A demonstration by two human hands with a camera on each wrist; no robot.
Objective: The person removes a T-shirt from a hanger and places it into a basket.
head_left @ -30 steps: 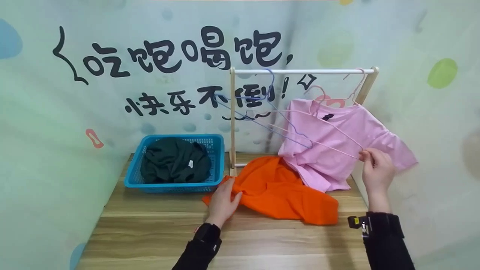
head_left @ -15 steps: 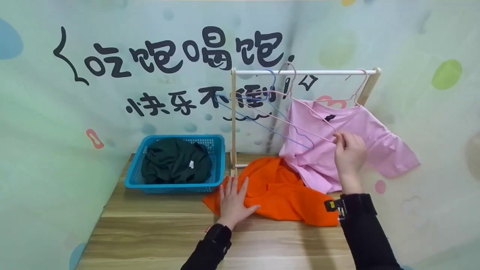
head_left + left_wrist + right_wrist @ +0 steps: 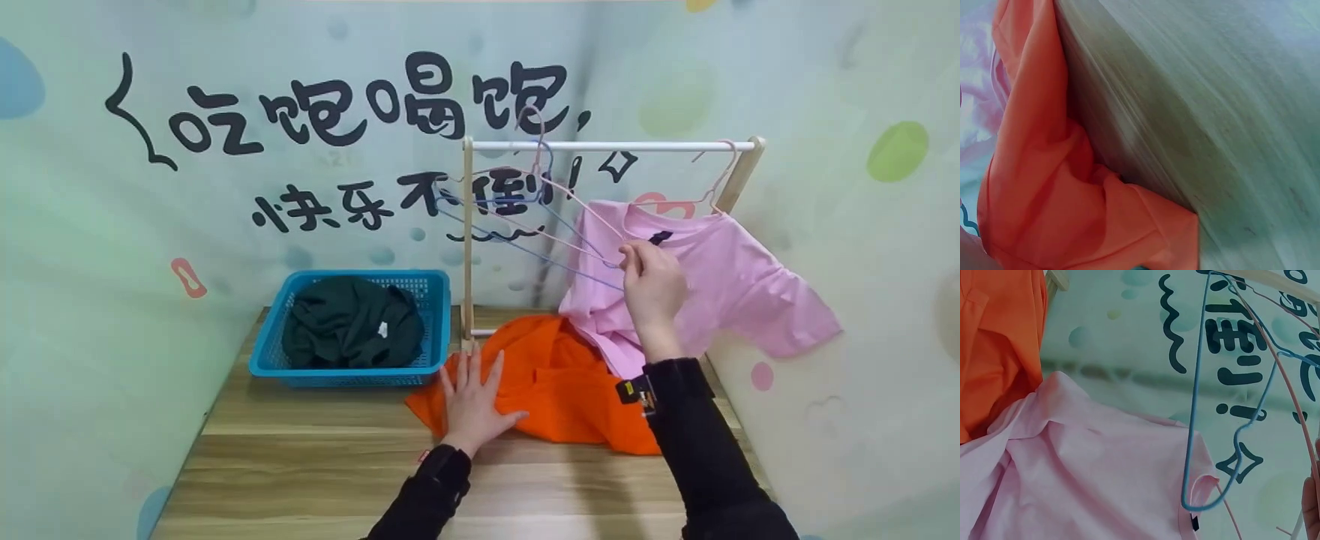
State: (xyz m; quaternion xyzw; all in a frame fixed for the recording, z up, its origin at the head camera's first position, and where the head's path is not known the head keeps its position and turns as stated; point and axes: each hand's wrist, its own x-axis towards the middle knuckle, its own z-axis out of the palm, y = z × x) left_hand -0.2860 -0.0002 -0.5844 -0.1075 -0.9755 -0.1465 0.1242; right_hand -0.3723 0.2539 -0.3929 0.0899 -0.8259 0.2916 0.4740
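My right hand (image 3: 656, 292) pinches one corner of a bare pink hanger (image 3: 581, 204). That hanger's hook stands near the left part of the rack's rod; whether it touches the rod I cannot tell. Behind it a bare blue hanger (image 3: 525, 201) hangs on the rod, also seen close up in the right wrist view (image 3: 1189, 439). My left hand (image 3: 476, 397) rests with spread fingers on an orange garment (image 3: 555, 405) lying crumpled on the table. A pink shirt (image 3: 690, 277) hangs at the rod's right end on another pink hanger (image 3: 712, 191).
The clothes rack has a white rod (image 3: 637, 146) and wooden posts (image 3: 468, 247). Left of it a blue basket (image 3: 262, 337) contains a dark green garment (image 3: 349, 322). All stand on a wooden table (image 3: 300, 450) against printed walls.
My right hand has carried the pink hanger leftward and upward to the rod, in front of the blue hanger. My left hand has released the orange garment's edge and spread its fingers over it.
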